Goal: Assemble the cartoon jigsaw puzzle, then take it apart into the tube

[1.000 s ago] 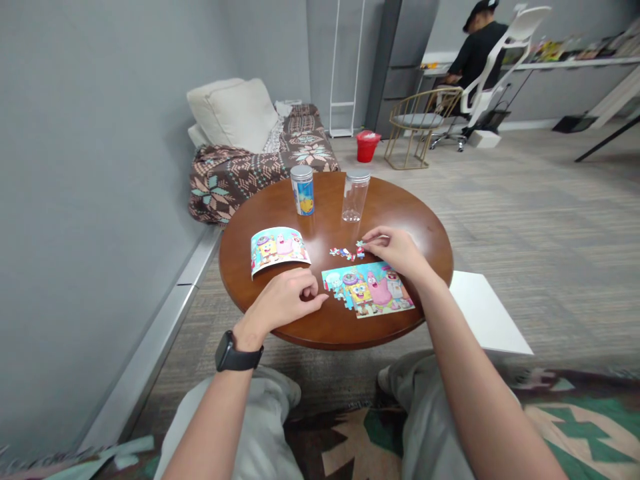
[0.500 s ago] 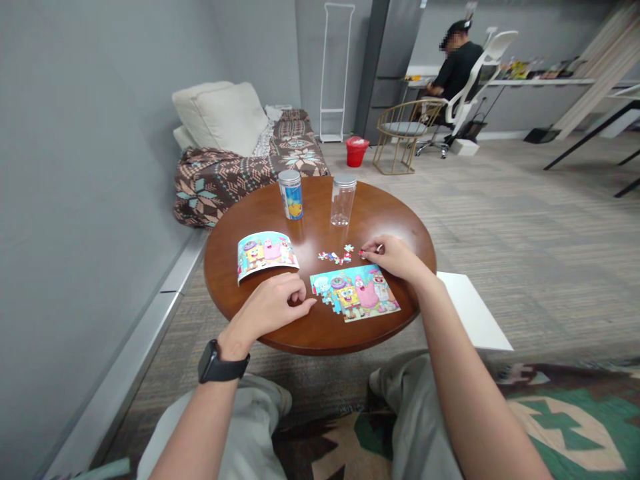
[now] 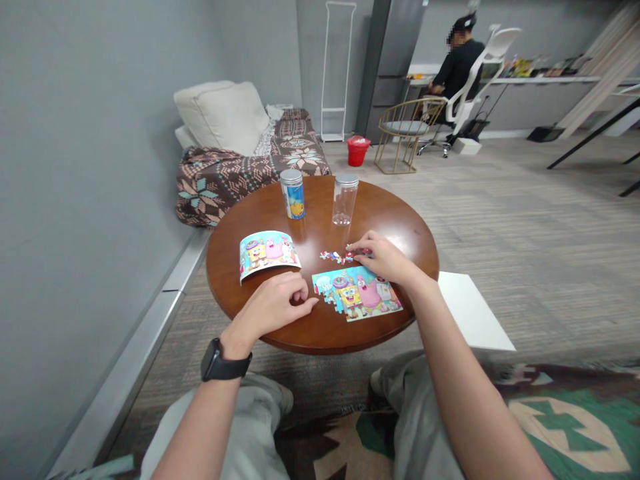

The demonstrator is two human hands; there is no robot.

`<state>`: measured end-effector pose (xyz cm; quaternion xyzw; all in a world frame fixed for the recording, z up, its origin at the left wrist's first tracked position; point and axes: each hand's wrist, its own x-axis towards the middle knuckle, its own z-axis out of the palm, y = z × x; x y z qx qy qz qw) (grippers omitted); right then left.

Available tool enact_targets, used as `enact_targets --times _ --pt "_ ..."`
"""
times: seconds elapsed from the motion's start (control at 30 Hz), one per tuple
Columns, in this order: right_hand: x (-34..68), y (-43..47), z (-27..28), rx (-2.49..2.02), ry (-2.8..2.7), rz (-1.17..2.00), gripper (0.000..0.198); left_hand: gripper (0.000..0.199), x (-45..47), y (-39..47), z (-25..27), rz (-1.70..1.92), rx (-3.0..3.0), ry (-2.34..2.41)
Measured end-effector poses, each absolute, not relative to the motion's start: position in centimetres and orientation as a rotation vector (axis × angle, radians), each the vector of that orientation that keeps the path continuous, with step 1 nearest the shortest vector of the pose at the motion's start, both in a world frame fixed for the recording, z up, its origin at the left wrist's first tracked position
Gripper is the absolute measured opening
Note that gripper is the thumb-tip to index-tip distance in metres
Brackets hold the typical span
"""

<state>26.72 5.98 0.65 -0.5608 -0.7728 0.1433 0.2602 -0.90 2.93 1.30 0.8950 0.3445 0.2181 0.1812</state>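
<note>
A jigsaw puzzle [image 3: 357, 293] of cartoon figures lies on the round table with a ragged lower left edge. Behind it is a short row of loose puzzle pieces [image 3: 336, 256]. My right hand [image 3: 379, 257] hovers low over the right end of this row, thumb and forefinger apart at a piece; some pieces are hidden under it. Resting on the wood left of the puzzle, my left hand [image 3: 276, 301] has loosely curled fingers and its thumb held out, with nothing in it. A curved picture sheet [image 3: 269, 253] with the same figures stands behind that hand.
Toward the back of the brown table [image 3: 320, 233] stand a can with a blue label [image 3: 294, 197] and a clear lidded jar [image 3: 345, 200]. A white board [image 3: 473, 310] is at the right, below the tabletop. Farther off, a person [image 3: 457, 63] sits in a white chair.
My right hand has moved left along the loose pieces, from the rightmost one toward the others, and its thumb and forefinger have parted. My left hand stays in place.
</note>
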Motion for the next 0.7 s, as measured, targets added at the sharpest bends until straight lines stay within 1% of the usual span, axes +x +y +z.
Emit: enact_targets --times 0.07,0.2,0.33,0.63,0.7 --pt "26.65 6.08 0.39 -1.522 -2.133 0.376 0.023 0.026 -0.90 2.94 1.30 0.619 2.526 0.972" --pt "26.86 6.19 0.16 -1.570 -2.142 0.319 0.014 0.027 -0.89 2.92 1.32 0.615 2.517 0.974" --pt "27.07 6.27 0.18 -1.586 -2.111 0.338 0.009 0.026 -0.89 2.85 1.35 0.617 2.510 0.980" --pt "27.08 6.32 0.14 -1.556 -2.092 0.376 0.009 0.026 -0.92 2.90 1.31 0.614 2.513 0.986" --pt "27.06 6.25 0.08 -1.540 -2.092 0.355 0.012 0.026 -0.93 2.87 1.33 0.613 2.512 0.984"
